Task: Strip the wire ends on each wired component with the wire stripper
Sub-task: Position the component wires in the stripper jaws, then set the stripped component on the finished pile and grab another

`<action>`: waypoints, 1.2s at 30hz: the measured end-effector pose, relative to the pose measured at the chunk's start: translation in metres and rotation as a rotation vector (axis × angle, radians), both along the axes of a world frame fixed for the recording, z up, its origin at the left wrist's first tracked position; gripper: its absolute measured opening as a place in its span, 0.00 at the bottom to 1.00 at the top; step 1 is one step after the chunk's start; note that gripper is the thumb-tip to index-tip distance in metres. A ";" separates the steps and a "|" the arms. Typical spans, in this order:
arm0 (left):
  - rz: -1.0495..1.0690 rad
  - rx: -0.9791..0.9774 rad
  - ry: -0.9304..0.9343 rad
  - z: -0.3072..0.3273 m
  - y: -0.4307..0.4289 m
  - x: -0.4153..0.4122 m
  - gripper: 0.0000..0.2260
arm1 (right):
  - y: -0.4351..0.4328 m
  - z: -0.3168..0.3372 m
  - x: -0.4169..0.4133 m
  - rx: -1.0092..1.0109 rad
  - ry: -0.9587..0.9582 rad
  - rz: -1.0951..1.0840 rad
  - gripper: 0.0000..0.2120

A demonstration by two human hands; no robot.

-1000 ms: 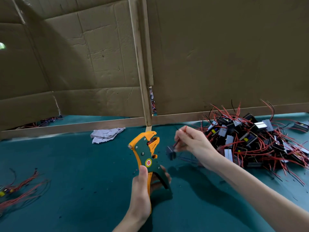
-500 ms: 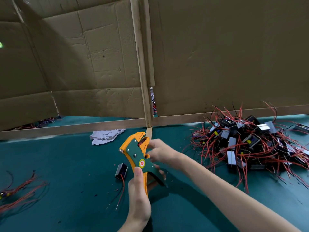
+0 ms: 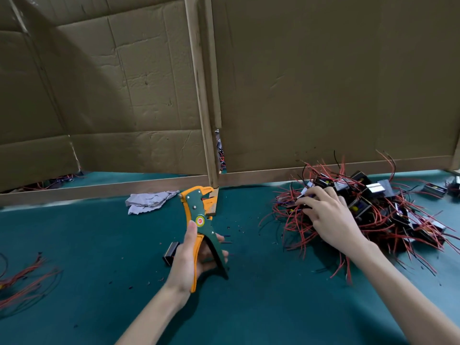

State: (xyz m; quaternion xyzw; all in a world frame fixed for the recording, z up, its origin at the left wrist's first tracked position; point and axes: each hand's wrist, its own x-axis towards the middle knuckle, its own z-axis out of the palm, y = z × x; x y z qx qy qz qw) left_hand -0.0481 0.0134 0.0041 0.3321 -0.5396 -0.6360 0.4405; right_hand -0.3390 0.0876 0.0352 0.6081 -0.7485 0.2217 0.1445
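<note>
Head view, from the left: a loose bundle of red wires (image 3: 22, 280) lies at the near left edge of the green bench (image 3: 99, 245), and a crumpled grey cloth (image 3: 149, 200) sits farther back by the cardboard wall (image 3: 323, 83).

Just left of the person's left hand (image 3: 189, 260) a small black wired component (image 3: 171, 252) now rests on the bench. A second ago the right hand (image 3: 326, 215) was holding it by its wire at the tool's head, so that piece looks finished and set aside.

The left hand grips the orange-and-green wire stripper (image 3: 196, 207) by its handles, head pointing up and away, with no wire in it.

The right hand has swung away to the right and now lies on the near left side of the pile of wired components (image 3: 388, 210), fingers bent down among the red leads. Whether it has pinched one yet, I cannot tell. I judge it is fetching the next piece, and many remain.

As for writing, the stripper carries a round red-and-yellow sticker (image 3: 200, 221), its print too small to read. The cardboard shows none.
</note>
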 end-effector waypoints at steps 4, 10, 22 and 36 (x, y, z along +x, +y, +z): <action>0.076 0.097 0.025 -0.001 -0.022 0.011 0.33 | -0.002 0.000 0.000 -0.128 -0.009 0.040 0.06; 0.258 0.151 0.098 -0.003 -0.051 0.043 0.35 | 0.000 0.000 -0.002 -0.132 0.010 0.060 0.03; 0.055 0.197 0.207 0.005 -0.024 0.032 0.35 | -0.006 0.027 0.000 -0.743 -0.938 0.141 0.08; -0.078 0.170 0.157 0.000 -0.004 0.022 0.35 | 0.005 -0.004 0.073 0.113 -0.272 0.522 0.03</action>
